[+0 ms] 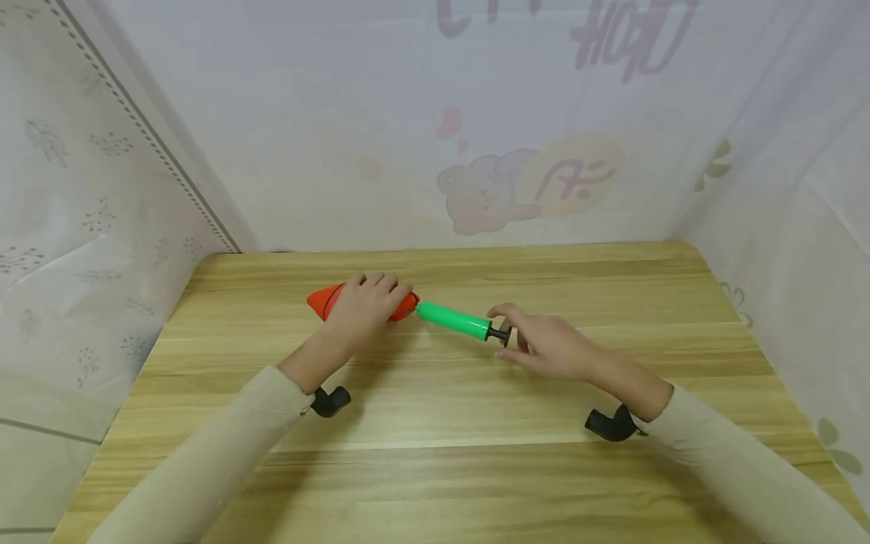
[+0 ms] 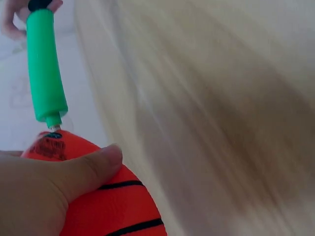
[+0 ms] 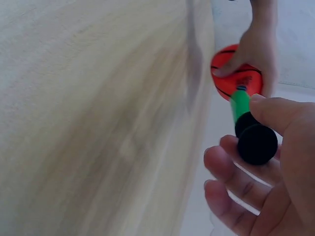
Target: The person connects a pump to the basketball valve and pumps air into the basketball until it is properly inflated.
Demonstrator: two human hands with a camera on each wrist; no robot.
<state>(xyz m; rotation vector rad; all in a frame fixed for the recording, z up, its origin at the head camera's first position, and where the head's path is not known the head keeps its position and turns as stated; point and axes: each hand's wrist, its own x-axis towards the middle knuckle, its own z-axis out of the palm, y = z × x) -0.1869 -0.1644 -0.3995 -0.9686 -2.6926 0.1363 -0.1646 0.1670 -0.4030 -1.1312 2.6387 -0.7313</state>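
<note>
The left hand (image 1: 365, 306) grips a squashed, black-lined red ball (image 2: 115, 205); the right hand (image 1: 547, 345) holds a green pump (image 1: 453, 320) by its black handle (image 3: 257, 144).

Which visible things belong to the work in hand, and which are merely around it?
Belong to the work:
red ball, held in left hand
green pump, black handle within right hand

Merely around:
wooden table
printed cloth
black wrist fittings

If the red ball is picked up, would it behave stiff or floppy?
The red ball may flop or fold, since the head view shows it squashed, with one pointed end. It probably would not roll freely, lacking a full round shape.
</note>
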